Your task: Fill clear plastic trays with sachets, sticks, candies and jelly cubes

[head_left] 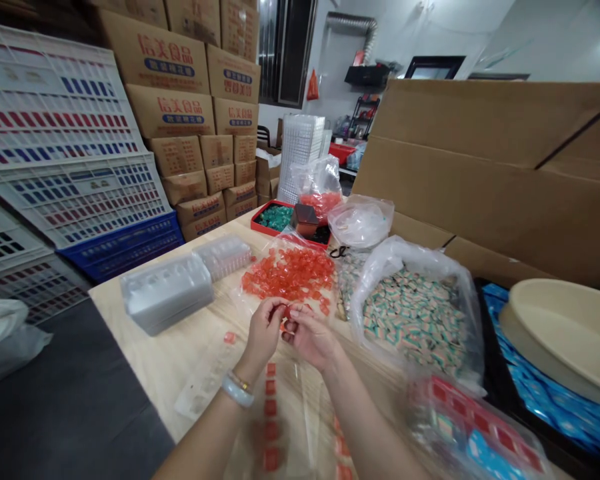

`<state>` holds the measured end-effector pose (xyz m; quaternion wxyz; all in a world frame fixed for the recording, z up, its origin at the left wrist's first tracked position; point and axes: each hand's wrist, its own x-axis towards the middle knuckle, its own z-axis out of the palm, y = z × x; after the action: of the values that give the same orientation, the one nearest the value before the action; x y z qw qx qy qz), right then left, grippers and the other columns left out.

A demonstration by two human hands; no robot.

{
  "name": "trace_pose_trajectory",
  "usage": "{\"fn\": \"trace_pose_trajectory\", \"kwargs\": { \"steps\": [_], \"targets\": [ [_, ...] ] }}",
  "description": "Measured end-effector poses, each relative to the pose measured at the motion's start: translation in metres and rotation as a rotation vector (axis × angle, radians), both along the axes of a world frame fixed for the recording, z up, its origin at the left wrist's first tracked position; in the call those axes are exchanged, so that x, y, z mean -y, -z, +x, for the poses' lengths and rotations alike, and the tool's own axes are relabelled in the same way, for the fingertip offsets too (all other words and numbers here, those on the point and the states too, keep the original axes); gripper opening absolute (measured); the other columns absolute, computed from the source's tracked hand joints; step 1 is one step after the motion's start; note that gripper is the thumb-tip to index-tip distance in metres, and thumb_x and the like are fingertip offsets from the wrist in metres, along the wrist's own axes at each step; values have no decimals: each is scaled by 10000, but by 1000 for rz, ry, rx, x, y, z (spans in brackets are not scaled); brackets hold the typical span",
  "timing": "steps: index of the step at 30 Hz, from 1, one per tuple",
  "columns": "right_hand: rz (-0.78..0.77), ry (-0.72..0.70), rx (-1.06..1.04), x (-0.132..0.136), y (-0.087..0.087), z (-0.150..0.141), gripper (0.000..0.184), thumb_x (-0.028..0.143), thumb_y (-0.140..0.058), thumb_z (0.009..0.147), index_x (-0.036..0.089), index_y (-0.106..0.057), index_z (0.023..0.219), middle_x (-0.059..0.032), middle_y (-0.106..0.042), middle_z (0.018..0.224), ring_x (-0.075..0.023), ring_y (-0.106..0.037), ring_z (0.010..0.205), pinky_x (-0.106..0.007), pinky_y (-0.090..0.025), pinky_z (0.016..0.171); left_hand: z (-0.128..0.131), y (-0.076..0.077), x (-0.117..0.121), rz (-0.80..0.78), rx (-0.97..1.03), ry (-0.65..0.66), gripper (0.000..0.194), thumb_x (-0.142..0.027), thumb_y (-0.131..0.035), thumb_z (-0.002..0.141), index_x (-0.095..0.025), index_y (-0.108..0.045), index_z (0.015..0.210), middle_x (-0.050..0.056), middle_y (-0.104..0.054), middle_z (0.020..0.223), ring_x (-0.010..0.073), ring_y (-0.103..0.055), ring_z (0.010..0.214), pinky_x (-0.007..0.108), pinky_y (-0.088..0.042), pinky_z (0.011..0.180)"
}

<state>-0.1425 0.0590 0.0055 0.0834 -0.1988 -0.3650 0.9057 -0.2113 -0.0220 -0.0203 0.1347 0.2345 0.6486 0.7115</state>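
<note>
Where left grip (263,331) meets right grip (310,338), red packet (287,311) pinched.

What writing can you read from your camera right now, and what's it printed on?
Red characters "信美食品" on the stacked cardboard cartons. The blue band beneath them is too blurred to read, and any print on the small striped wrappers is too small to read.

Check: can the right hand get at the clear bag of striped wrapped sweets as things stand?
Probably yes. The right hand is close beside the clear bag of striped wrapped sweets, with only the wooden tabletop between them. Nothing blocks it, though it is busy at a small red piece.
</note>
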Motion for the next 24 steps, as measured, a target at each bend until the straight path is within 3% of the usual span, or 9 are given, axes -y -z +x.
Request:
{"fn": "trace_pose_trajectory", "kwargs": {
  "steps": [5,8,12,15,20,24],
  "targets": [
    [184,130,-38,11,3,-1,273,255,-681,542,186,-417,526,82,-436,398,-57,-375,409,-189,-303,462,11,2,7,-33,-3,53,133,-192,-459,755,-199,-580,809,-1,-564,684,125,-499,591,219,-393,567],
    [243,107,26,17,3,0,282,306,-667,565,185,-415,530,87,-425,379,-48,-353,368,-185,-274,424,15,0,13,-47,-85,29,207,-141,-448,747,-212,-607,861,25,-588,804,150,-524,728,243,-396,679],
    [203,46,127,24,-5,6,300,334,-672,564,179,-417,534,103,-382,368,-28,-286,308,-175,-218,363,19,-10,29,-107,-242,63,264,-118,-440,754,-226,-624,909,48,-589,839,176,-519,806,270,-379,748],
    [40,18,134,31,-14,14,290,241,-687,527,173,-405,522,122,-318,353,-7,-219,300,-155,-160,342,21,-16,49,-184,-330,174,266,-127,-429,772,-235,-611,933,52,-588,842,173,-521,778,263,-386,712],
    [-432,-76,160,52,-25,30,250,126,-652,535,167,-405,528,127,-269,387,7,-171,316,-124,-152,326,19,-23,90,-306,-530,294,210,-126,-395,800,-211,-581,845,28,-552,726,144,-499,688,237,-380,632],
    [-552,-87,93,65,-29,38,220,96,-643,558,154,-431,540,119,-270,417,11,-172,324,-115,-167,318,15,-28,114,-353,-648,344,189,-146,-356,838,-188,-540,833,30,-535,739,130,-496,705,232,-386,645]
  ]
}}
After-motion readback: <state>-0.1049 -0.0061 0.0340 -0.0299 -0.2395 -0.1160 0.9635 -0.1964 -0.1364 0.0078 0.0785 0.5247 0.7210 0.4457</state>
